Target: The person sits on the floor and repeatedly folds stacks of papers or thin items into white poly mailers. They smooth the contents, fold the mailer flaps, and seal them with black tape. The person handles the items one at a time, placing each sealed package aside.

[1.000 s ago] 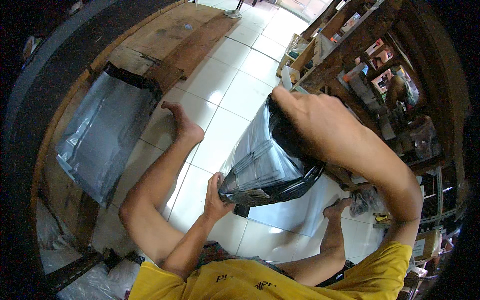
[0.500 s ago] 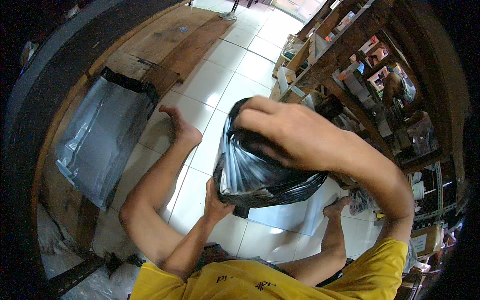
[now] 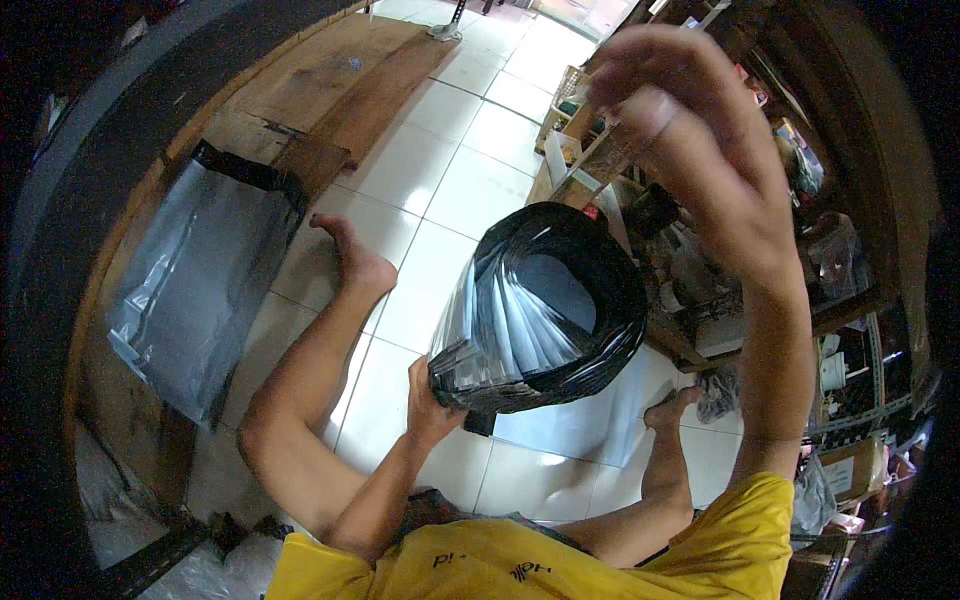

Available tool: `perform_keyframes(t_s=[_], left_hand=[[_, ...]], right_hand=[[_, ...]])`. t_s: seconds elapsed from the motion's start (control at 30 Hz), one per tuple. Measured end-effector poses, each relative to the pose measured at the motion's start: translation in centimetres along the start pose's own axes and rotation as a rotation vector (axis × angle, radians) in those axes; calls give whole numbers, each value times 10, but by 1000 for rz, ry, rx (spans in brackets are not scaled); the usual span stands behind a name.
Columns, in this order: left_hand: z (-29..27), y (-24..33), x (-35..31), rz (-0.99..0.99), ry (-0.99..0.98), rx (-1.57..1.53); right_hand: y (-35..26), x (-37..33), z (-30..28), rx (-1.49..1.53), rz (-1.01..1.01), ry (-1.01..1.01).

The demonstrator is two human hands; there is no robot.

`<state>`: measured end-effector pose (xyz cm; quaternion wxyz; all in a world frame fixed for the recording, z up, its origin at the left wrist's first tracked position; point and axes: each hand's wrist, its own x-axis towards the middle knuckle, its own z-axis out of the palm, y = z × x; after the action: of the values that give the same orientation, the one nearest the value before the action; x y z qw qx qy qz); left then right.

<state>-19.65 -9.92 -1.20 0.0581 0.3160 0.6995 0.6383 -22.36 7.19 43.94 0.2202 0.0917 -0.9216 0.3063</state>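
A bundle of black and translucent plastic bags [image 3: 530, 340], bent round into a loop with fanned folds, is held up above the floor between my legs. My left hand [image 3: 433, 408] grips its lower left edge, the fingers partly hidden behind the plastic. Raised well above the bundle on the right, my right hand [image 3: 700, 165] is apart from it, empty, with curved fingers and thumb spread; the fingertips are blurred by motion. Below the bundle a pale plastic sheet [image 3: 575, 432] lies on the tiles.
On the left, grey plastic bags with a black edge [image 3: 205, 270] lie on a wooden board [image 3: 330, 85]. White tiles [image 3: 455, 185] cover the floor. Wooden shelving [image 3: 640, 150] filled with goods lines the right side, with a cardboard box [image 3: 853, 470] lower down.
My right hand has let go of the bundle's top and swung up to the right. The bundle's opening has spread into a rounder loop. My left hand stays in place.
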Motion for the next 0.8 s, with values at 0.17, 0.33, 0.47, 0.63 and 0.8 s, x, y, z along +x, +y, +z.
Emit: perform_keyframes(t_s=[0.17, 0.33, 0.47, 0.63, 0.8], left_hand=[[5, 4, 1, -12, 29, -26], [6, 5, 1, -79, -32, -70], [29, -62, -15, -101, -172, -6], [23, -52, -11, -24, -82, 74], [23, -50, -7, -57, -47, -68]], right_hand=[[18, -25, 52, -445, 137, -300], [11, -18, 68, -449, 194, -348], [8, -4, 54, -349, 33, -80], [16, -16, 34, -279, 200, -100], [24, -51, 36, -334, 167, -302]])
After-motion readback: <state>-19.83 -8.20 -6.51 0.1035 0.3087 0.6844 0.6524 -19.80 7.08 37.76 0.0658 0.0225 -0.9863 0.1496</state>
